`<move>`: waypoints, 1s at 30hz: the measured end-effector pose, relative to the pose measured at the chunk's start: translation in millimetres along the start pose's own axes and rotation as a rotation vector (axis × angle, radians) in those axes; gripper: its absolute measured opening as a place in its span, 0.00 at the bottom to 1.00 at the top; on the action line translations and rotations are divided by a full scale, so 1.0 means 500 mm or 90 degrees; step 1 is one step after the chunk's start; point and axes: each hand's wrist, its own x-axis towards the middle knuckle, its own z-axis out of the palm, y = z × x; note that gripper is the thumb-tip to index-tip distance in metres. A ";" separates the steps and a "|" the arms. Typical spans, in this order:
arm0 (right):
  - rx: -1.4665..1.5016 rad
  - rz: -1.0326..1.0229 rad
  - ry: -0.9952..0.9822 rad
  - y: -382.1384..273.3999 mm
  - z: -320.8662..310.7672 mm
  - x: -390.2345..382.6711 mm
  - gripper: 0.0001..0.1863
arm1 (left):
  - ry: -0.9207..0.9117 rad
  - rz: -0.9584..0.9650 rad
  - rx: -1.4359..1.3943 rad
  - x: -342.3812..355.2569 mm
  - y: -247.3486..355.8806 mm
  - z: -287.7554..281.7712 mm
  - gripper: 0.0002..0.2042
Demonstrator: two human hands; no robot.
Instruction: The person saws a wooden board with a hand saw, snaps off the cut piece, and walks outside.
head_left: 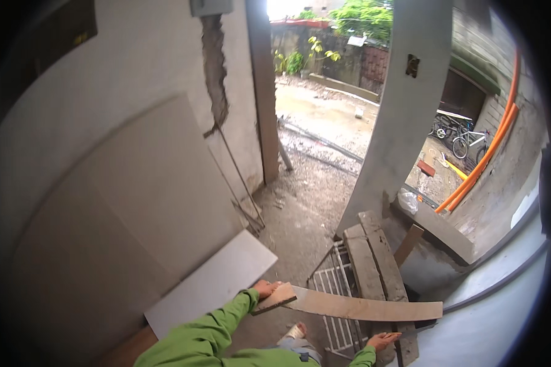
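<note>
My left hand [265,289], at the end of a green sleeve, grips the near end of a short brown wooden piece [277,298]. That piece meets the left end of a long thin wooden strip [364,306], which reaches right across a bench of rough planks [373,257]. Below the strip's right end, my right hand [382,341] is closed around the light brown handle of a tool with a thin dark blade [419,329]. Its exact kind is too small to make out.
A white metal rack [333,300] stands against the bench. Large flat panels [116,214] lean on the left wall, with a pale board [217,278] at their foot. Past a grey pillar [404,104] are orange pipes [490,165] and bicycles [462,140]. A doorway opens onto rubble ground.
</note>
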 end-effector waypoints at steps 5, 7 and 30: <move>0.000 -0.124 0.055 0.086 0.051 0.023 0.35 | 0.014 -0.008 0.135 0.116 0.146 -0.039 0.44; 0.007 -0.280 0.101 0.095 0.093 0.019 0.28 | 0.028 -0.025 0.165 0.147 0.179 -0.057 0.41; 0.302 0.067 -0.871 -0.439 0.105 -0.206 0.29 | -0.111 -0.110 0.103 0.285 0.104 -0.023 0.41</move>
